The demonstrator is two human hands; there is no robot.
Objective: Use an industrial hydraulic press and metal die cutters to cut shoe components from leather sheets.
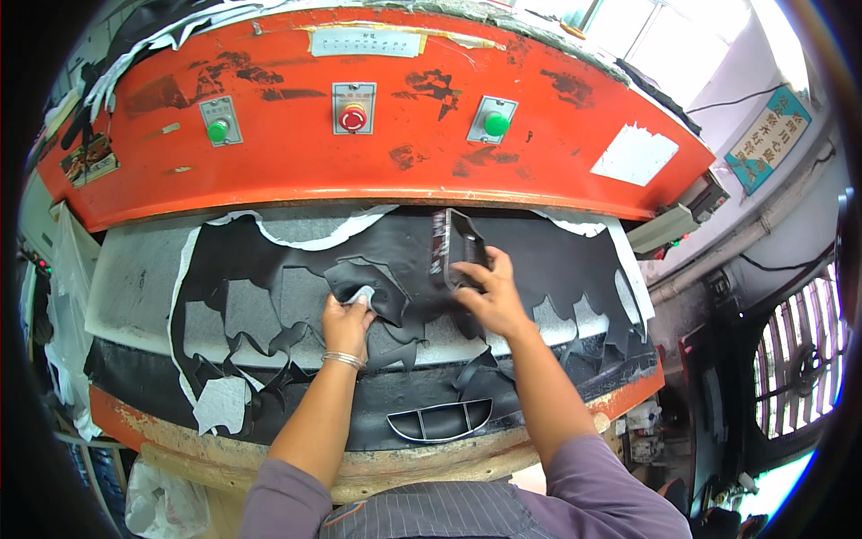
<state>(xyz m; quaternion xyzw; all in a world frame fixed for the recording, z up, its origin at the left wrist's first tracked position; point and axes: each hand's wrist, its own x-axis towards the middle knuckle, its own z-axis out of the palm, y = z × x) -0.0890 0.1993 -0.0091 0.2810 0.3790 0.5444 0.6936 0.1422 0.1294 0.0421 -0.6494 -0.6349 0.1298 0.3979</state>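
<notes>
A sheet of black leather-like material (400, 239) with a pale backing lies over the grey cutting board (130, 286), with several openings cut out of it. My left hand (345, 325) is closed on a cut black piece (386, 298), its pale underside showing at the fingers. To the right, my right hand (496, 296) grips a deep metal cutting die (441, 251), tilted up over the sheet. Its far details are blurred. Nearer to me, a half-moon cutting die (440, 421) with inner dividers rests by the front edge, apart from both hands.
Behind the board rises an orange press beam (296, 157) with a left green button (217, 131), a red stop button (353, 117) and a right green button (496, 124). A pale scrap (222, 404) lies front left. A worn wooden rail (377, 481) borders the front.
</notes>
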